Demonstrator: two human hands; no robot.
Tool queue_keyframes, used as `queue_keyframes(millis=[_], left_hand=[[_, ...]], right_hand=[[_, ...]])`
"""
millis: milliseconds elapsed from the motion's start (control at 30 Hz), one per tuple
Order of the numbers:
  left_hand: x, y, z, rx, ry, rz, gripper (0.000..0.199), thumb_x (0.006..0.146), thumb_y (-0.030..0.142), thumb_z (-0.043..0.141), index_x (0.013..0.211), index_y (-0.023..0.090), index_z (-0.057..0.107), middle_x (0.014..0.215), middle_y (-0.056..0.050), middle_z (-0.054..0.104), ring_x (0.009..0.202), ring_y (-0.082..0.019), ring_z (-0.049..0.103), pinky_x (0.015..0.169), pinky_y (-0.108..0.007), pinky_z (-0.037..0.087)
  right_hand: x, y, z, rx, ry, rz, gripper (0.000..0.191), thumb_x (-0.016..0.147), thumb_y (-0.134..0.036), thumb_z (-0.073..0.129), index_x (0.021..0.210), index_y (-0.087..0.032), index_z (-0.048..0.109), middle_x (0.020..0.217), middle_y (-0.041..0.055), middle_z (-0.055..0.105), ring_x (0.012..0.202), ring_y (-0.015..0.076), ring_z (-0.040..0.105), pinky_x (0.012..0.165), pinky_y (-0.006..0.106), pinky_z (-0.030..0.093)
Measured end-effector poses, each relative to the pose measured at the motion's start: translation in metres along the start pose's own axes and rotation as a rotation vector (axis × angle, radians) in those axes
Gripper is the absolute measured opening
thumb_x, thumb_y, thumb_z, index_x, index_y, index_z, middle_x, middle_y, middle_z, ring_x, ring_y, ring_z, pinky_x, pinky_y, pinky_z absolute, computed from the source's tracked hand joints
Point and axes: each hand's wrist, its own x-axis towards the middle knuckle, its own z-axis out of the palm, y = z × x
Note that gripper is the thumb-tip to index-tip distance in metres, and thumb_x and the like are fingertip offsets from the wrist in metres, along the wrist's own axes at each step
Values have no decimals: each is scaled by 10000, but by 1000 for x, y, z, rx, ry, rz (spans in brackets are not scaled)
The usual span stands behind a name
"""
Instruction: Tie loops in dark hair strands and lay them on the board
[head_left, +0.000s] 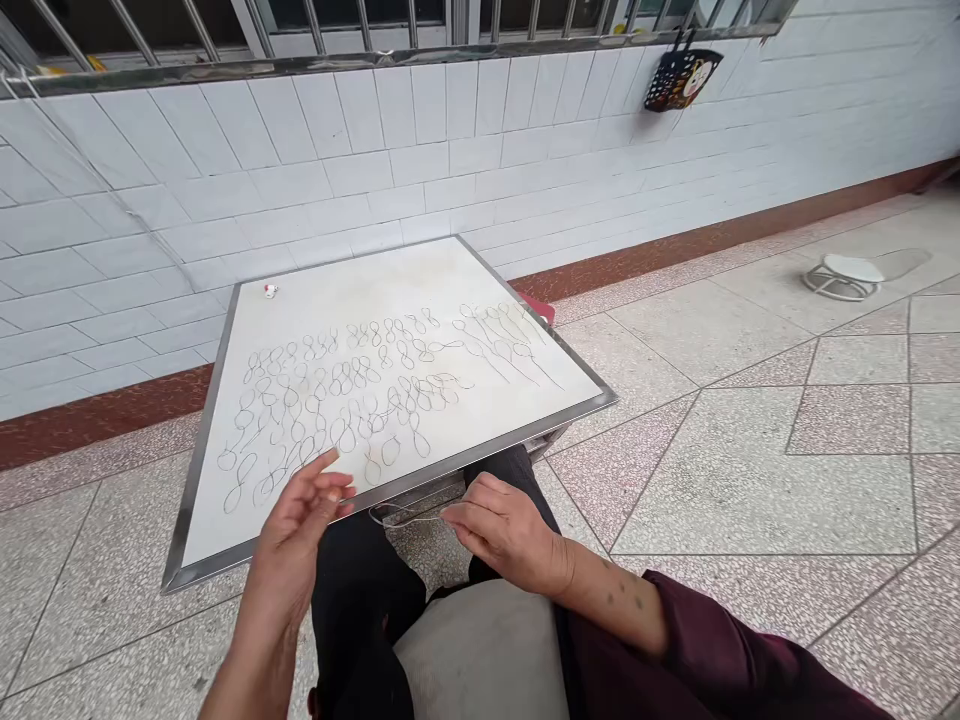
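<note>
Between my two hands, over my lap at the table's front edge, a thin pale wire forms a loop. Its right end disappears into my right hand, whose fingers are pinched together on it. My left hand is raised to the left with thumb and index finger close together; whatever lies between those fingertips is too small to make out. Many thin wire pieces twisted into figure-eight loops lie in rows on the white table. Straighter wires with a loop at one end lie at the right.
A small red and white object sits near the table's back left corner. Behind the table runs a white tiled wall with barred windows. A dark patterned bag hangs there. A low white stool stands at the right.
</note>
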Motion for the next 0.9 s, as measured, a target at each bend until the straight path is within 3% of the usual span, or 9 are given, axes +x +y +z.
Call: queue_keyframes(millis=[67,200,367,633,767,900], left_hand=[[-7,-13,6,-160,170,-46,535,648,362,871,1131,220,692,930,-21,689,868,-193,643,765,-307,526],[-27,-31,39,-296,63,-191,453,608,328,902,1001,181,732,906,-43,723,826,-186,663,754,-312,533],[-35,-30,71,-452,109,-130,462,650,298,896,1070,201,729,932,-34,744,867,-157,672,797,-285,528],[-34,-31,70,-496,127,-112,402,680,289,886,1051,194,764,987,-56,752,845,-153,679,786,-285,543],[-34,-32,68,-461,142,-118,414,668,316,889,1047,200,768,889,-38,741,868,-167,680,809,-295,537],[-35,-32,65,-376,136,-89,388,694,338,866,1041,195,770,825,-25,727,850,-173,674,809,-304,530]], right_hand=[[7,-2,-2,-37,79,49,151,956,-93,554,1059,-179,622,744,23,620,672,162,516,610,292,456],[21,-5,-2,-111,130,53,164,948,-81,556,1054,-179,633,732,26,622,666,168,520,608,294,461],[25,-10,8,-152,93,6,162,956,-100,552,1069,-171,642,733,28,642,651,170,519,609,315,449],[22,-16,14,-65,43,38,136,974,-138,552,1072,-180,635,782,26,672,663,159,547,622,302,471],[18,-18,17,59,-17,96,96,988,-207,569,1043,-186,644,812,36,668,704,161,571,638,281,500],[17,-14,17,312,-14,288,148,992,-313,587,1015,-199,677,817,36,667,726,154,597,645,262,517]])
